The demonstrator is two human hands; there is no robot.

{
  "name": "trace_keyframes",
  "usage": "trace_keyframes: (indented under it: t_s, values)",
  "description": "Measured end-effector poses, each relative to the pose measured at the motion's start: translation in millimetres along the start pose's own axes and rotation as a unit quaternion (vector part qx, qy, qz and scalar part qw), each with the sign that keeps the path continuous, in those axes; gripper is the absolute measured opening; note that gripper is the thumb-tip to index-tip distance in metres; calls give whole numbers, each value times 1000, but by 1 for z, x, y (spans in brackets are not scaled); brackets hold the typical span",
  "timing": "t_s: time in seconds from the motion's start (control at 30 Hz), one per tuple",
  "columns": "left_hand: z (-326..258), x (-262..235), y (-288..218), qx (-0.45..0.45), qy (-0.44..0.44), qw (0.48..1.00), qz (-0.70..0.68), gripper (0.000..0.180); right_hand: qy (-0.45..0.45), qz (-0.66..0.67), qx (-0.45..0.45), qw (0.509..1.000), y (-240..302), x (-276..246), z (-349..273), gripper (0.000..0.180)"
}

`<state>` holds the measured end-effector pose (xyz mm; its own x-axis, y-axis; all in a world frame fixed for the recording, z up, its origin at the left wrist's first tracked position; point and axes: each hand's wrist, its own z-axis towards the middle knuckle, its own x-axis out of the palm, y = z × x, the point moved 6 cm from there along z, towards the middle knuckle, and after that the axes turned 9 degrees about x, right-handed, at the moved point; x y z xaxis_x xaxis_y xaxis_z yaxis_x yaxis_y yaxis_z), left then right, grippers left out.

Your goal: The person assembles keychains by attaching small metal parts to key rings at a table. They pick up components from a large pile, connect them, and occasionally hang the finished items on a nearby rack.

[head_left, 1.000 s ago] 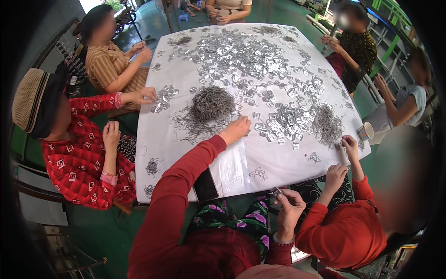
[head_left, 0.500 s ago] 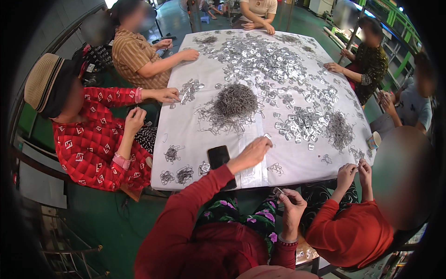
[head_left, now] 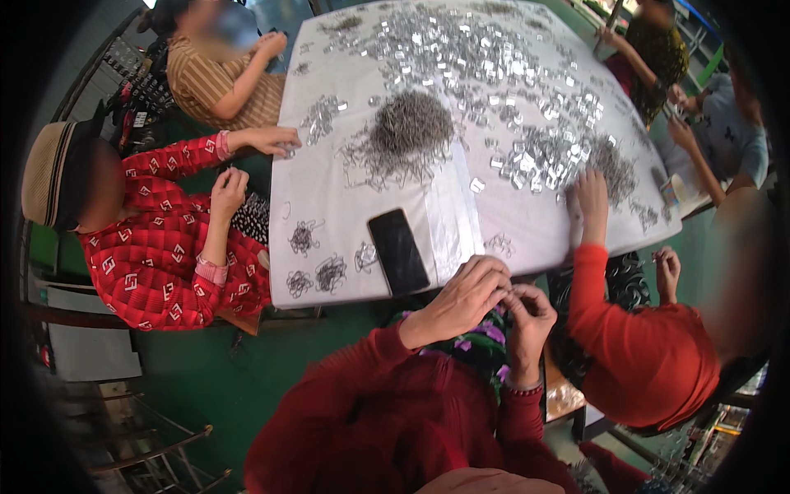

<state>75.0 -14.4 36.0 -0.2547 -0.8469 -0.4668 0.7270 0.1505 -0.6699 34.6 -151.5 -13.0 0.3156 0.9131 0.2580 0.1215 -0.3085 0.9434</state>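
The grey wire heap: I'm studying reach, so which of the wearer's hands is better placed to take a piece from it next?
Probably the left hand: it is nearer the grey wire heap, which lies ahead and to its left, while the right hand is farther to the right.

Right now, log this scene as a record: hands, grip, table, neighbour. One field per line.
left hand: dark-red sleeve, fingertips close to the right hand's
right hand: beaded bracelet at the wrist, fingers curled
grip: fingertips bunched; any held piece too hidden to tell
table: white-covered, beyond both hands
phone: black, rectangular, flat near the table's near edge
wire heap: bent grey pieces, beyond the phone
buckles: flat silver metal, many, scattered across the far and right parts
neighbour's hand: orange-red sleeve, reaching over the table at right
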Motion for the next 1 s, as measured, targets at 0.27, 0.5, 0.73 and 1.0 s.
trace_keyframes:
  t_s: [0.27, 0.5, 0.73, 1.0]
  values:
    - [-20, 9, 22, -71, -29, 992, -102, 11, 73, -127, -32, 989, 4, -1, 6, 8]
    - [-27, 6, 29, -91, -6, 990, -112, 7, 131, -274, -64, 951, 25, 45, 118, 16]
    - [-35, 9, 25, -111, -18, 982, -151, 8, 86, -545, -178, 815, -42, 86, 238, 23]
    - [-46, 11, 37, -130, -43, 984, -111, 10, 92, -189, 54, 976, -46, 28, 147, 12]
